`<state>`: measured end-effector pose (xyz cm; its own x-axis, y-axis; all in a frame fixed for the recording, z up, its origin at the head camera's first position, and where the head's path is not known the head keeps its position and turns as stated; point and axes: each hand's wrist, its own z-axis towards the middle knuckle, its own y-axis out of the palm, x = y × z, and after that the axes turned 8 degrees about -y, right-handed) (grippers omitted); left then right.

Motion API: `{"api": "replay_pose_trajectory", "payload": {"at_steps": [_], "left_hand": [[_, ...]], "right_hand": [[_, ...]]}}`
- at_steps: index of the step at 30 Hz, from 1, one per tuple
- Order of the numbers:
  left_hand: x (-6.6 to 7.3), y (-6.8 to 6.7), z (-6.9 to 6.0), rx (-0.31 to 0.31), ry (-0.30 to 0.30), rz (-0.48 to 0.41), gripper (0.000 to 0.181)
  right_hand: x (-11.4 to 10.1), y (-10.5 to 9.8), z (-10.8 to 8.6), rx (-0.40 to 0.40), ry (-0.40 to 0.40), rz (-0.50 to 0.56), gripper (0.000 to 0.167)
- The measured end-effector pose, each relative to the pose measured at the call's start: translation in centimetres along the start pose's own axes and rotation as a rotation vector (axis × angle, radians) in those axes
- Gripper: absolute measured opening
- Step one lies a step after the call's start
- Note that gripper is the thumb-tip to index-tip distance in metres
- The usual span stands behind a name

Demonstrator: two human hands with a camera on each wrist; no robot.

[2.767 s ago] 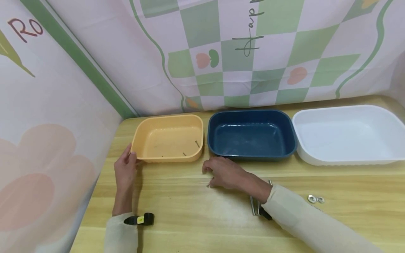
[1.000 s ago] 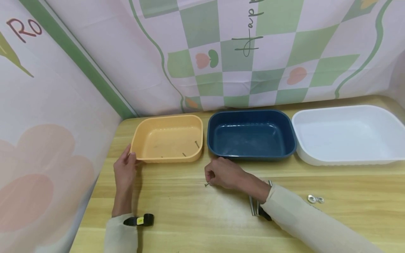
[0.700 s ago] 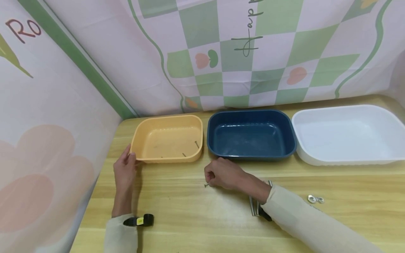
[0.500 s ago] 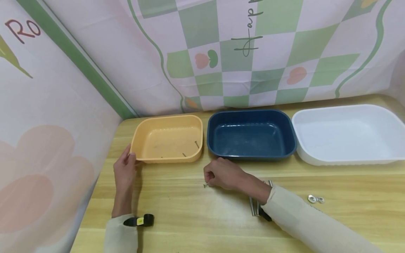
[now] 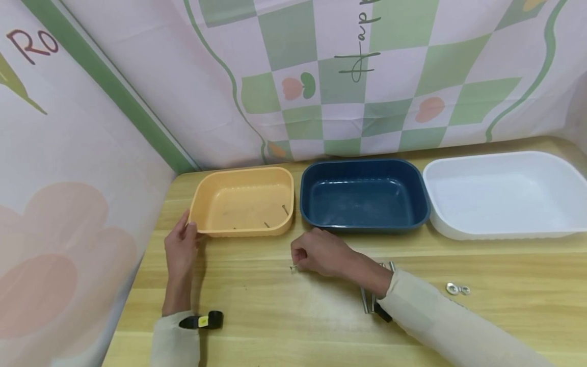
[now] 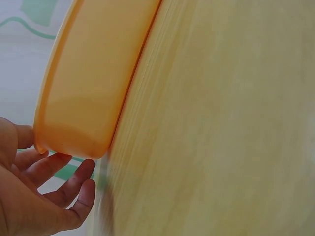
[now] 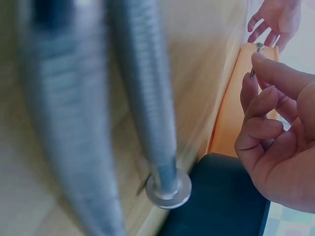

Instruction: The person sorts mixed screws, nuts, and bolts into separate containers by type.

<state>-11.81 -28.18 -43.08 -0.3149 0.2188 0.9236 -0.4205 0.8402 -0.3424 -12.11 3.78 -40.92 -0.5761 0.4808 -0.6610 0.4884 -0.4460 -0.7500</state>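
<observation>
Thumb and index finger of the right hand [image 5: 323, 251], spread apart in the earliest head view, now meet in a pinch on a small silvery metal screw [image 7: 259, 45]. The hand has also edged slightly left, along the near side of the rounded rectangular yellow plastic-looking tray [image 5: 243, 204]. The screw therefore seems properly secured, and picking it up looks done or nearly so; whether it has cleared the pale wood-grained tabletop [image 5: 275, 326] I cannot tell.

It sits just in front of the yellow tray's right front corner, apart from the rim. Its long axis runs roughly parallel to the tray's front edge, a little slanted. The head leads, jutting from the fingertips toward the tray's left end, while the dark shank passes back between finger and thumb, partly hidden by them. The other fingers are curled in, with nothing else visible in them.

At the tray's left front corner, the left hand [image 5: 181, 247] is unchanged: it grips the rim between thumb and nearest fingers, the remaining ones loosely bent. Inside the tray, two thin grey screws [image 5: 285, 209] lie toward its right end. Just right of it stands a glossy dark blue tray [image 5: 362, 204].
</observation>
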Motion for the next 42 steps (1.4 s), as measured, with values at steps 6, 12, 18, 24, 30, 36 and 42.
{"api": "replay_pose_trajectory", "payload": {"at_steps": [6, 12, 18, 24, 30, 36, 42], "left_hand": [[0.0, 0.0, -0.1, -0.004, 0.012, -0.002, 0.044], [0.0, 0.0, -0.1, 0.003, 0.002, 0.001, 0.044], [-0.1, 0.0, -0.1, 0.006, -0.004, 0.001, 0.044], [0.0, 0.0, -0.1, 0.0, -0.006, 0.007, 0.045], [0.0, -0.1, -0.1, -0.006, -0.003, 0.003, 0.044], [-0.1, 0.0, -0.1, 0.002, 0.0, 0.003, 0.044], [0.0, 0.0, -0.1, 0.006, -0.006, 0.007, 0.044]], "right_hand": [[-0.3, -0.1, 0.1, 0.022, -0.024, -0.011, 0.022], [-0.5, -0.2, 0.2, 0.045, -0.049, -0.019, 0.024], [-0.7, -0.2, 0.4, 0.069, -0.066, -0.02, 0.025], [-0.8, -0.3, 0.6, 0.095, -0.083, -0.004, 0.025], [-1.1, -0.5, 0.8, 0.1, -0.083, 0.015, 0.022], [-1.2, -0.7, 0.9, 0.121, -0.084, 0.006, 0.022], [-1.3, -0.9, 1.0, 0.127, -0.083, 0.009, 0.022]]}}
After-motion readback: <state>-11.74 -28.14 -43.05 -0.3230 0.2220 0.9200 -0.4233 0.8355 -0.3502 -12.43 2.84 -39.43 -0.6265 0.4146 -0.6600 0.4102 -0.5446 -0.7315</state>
